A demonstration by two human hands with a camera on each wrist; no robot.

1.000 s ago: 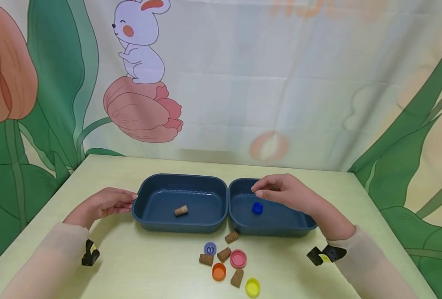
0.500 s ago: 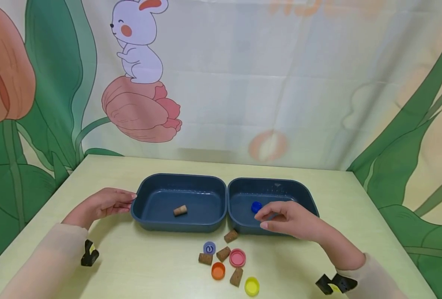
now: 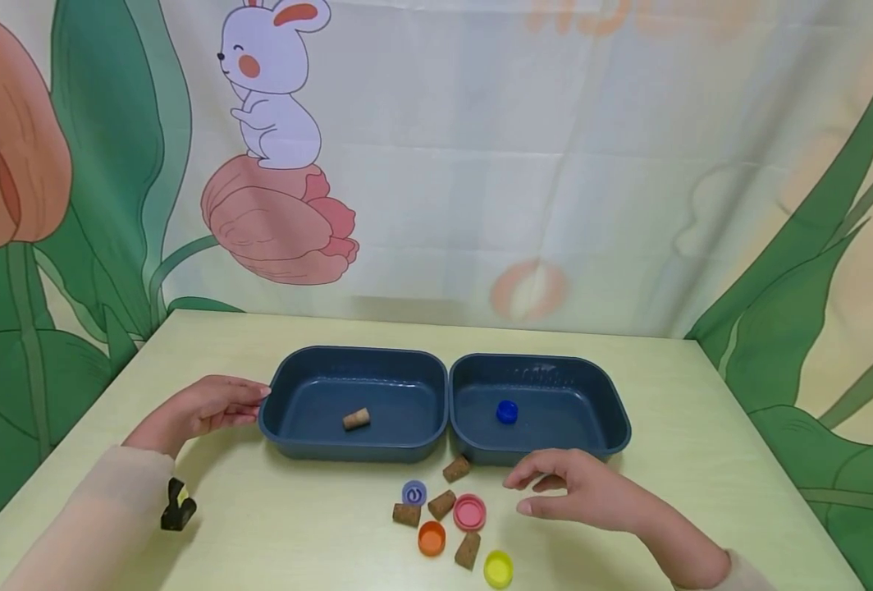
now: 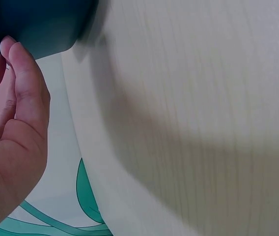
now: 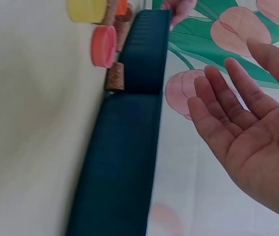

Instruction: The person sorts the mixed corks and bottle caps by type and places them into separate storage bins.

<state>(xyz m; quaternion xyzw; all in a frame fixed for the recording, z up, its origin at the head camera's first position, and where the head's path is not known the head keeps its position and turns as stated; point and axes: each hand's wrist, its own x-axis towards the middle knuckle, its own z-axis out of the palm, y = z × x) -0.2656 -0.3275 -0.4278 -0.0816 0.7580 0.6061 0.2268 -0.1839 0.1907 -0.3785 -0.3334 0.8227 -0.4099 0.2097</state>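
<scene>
My left hand (image 3: pixel 218 404) pinches the left rim of a dark blue tray (image 3: pixel 355 451); in the left wrist view its fingertips (image 4: pixel 15 49) lie at the tray's edge. One cork (image 3: pixel 357 419) lies inside that tray. A second dark blue tray (image 3: pixel 606 410) stands beside it on the right with a blue bottle cap (image 3: pixel 507 411) inside. My right hand (image 3: pixel 580 492) is in front of the right tray, fingers relaxed and holding nothing. To its left are a pink cap (image 3: pixel 469 512) and a cork (image 3: pixel 456 469); a yellow cap (image 3: pixel 499 569) lies nearer the front.
An orange cap (image 3: pixel 431 538), a purple cap (image 3: pixel 414 493) and more corks, such as the cork (image 3: pixel 468 551) near the yellow cap, lie on the pale table (image 3: pixel 274 525) before the trays. A printed curtain (image 3: pixel 422 164) hangs behind the table.
My right hand has come back from above the right tray, over its front rim, toward the loose caps and corks. My left hand keeps its place at the left tray.
</scene>
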